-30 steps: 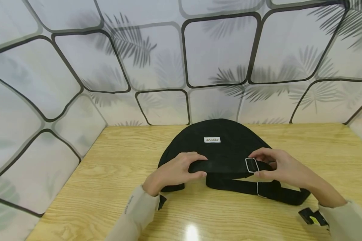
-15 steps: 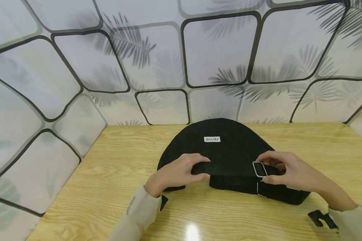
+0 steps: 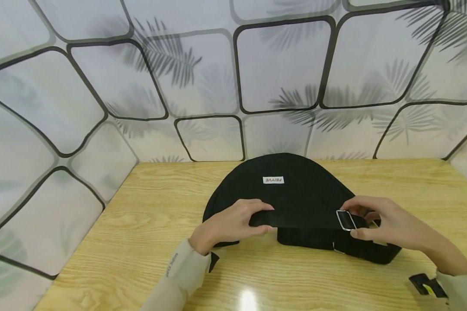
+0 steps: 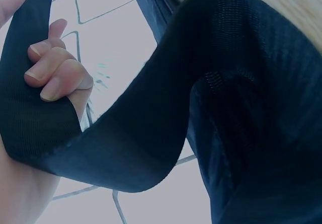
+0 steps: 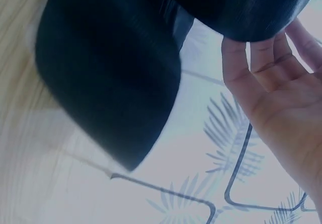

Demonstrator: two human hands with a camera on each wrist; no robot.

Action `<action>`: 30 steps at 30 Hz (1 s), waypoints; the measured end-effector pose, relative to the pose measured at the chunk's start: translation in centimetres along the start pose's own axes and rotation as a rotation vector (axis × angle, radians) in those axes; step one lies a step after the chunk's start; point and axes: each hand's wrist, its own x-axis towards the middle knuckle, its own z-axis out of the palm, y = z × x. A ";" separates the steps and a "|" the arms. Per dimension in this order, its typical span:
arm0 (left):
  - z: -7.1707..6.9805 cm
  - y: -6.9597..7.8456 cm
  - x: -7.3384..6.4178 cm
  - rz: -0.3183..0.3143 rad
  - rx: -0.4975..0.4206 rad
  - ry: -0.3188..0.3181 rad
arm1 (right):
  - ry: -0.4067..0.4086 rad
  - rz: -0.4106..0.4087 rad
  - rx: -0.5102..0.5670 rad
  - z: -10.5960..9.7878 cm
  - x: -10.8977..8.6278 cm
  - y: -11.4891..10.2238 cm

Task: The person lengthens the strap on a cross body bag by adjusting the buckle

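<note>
A black half-moon bag (image 3: 295, 190) with a small white label (image 3: 273, 180) lies on the wooden table, its curved edge toward the wall. My left hand (image 3: 233, 220) grips its black strap (image 3: 307, 219) between thumb and fingers; in the left wrist view the fingers curl over the strap (image 4: 30, 118). Farther right, my right hand (image 3: 381, 220) pinches the strap at a silver metal slider buckle (image 3: 346, 220). The strap is stretched between both hands. Below it a second strap stretch (image 3: 307, 237) loops to the right, with another metal piece (image 3: 337, 248) partly hidden.
A small black piece with a yellow mark (image 3: 428, 285) sits by the right sleeve, and another dark piece (image 3: 214, 261) by the left sleeve. The table (image 3: 148, 207) meets a patterned wall covering (image 3: 202, 73) at the back and left.
The right hand has moved right and slightly nearer with the slider buckle in its grip. The left hand has shifted slightly right, still holding the strap. The bag has stayed put.
</note>
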 end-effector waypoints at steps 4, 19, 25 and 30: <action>0.0 0.0 -0.2 0.000 0.003 -0.004 | -0.004 -0.016 -0.019 -0.6 -0.5 0.6; 0.8 -0.6 -0.9 -0.101 0.075 -0.080 | -0.016 0.006 -0.081 -1.3 -2.8 2.6; 1.4 -0.5 -1.0 -0.171 0.218 -0.142 | -0.095 0.032 -0.147 -1.2 -3.1 2.9; 1.5 -0.3 -1.0 -0.151 0.283 -0.130 | -0.162 0.061 -0.221 -1.2 -3.2 2.9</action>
